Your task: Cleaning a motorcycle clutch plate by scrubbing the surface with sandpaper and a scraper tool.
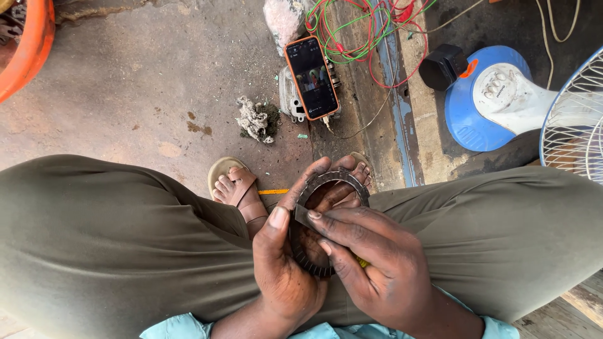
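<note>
- A single view, from a camera worn on the person's head, looks almost straight down over the lap to the concrete floor.
- It sits close: the left hand (pixel 282 270) and right hand (pixel 377 263) fill the lower centre of the frame, olive-trousered knees spanning both sides.
- The frame's top edge reaches the orange-cased phone (pixel 312 77) and the blue-and-white fan base (pixel 496 100) at upper right.

Stained concrete floor (pixel 125 94) in daylight; what seems a wooden plank (pixel 584 301) at right.
</note>
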